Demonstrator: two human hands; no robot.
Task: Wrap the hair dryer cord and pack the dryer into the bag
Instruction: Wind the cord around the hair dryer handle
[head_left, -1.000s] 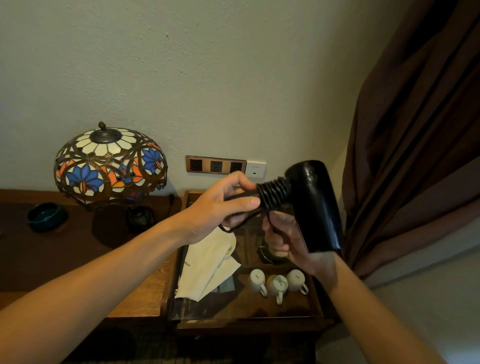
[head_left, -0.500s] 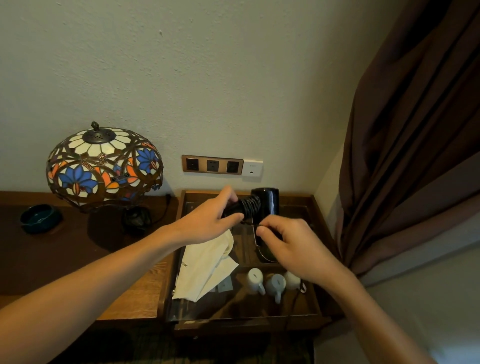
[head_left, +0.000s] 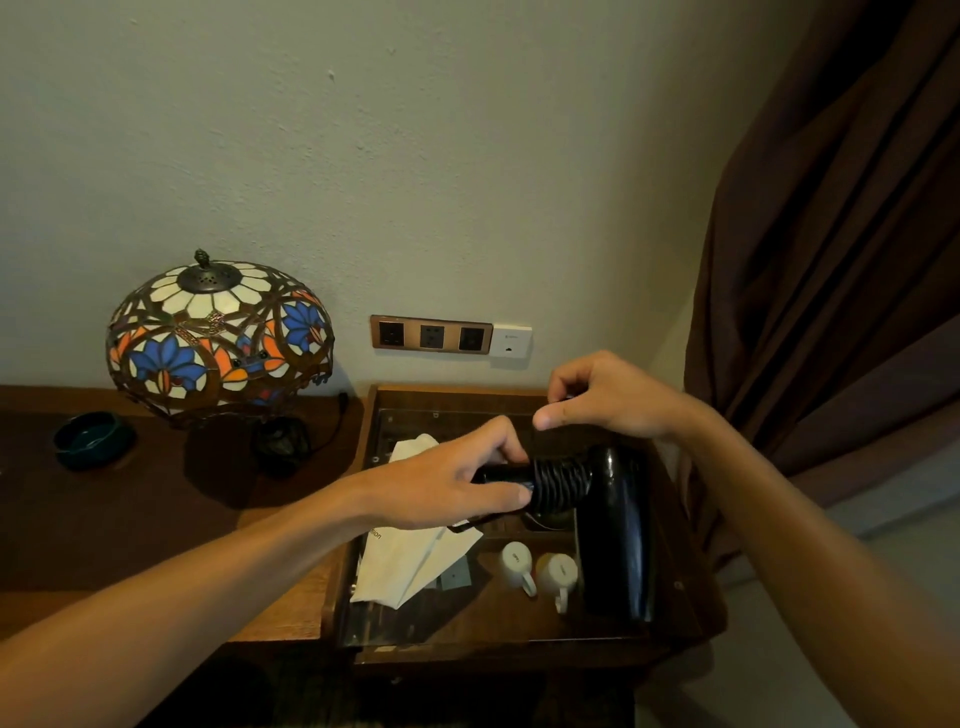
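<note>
Since the last look, your right hand has lifted off the dryer and risen above it. At left, your left hand (head_left: 447, 480) is closed around the handle, pinning the wound cord (head_left: 558, 480) so the coils cannot slip. The hair dryer (head_left: 615, 535) hangs over the wooden tray (head_left: 519, 652), above the cloth bag (head_left: 410, 558). Your right hand (head_left: 605, 397) hovers with fingers curled; whether it pinches the cord end, I cannot tell.
</note>
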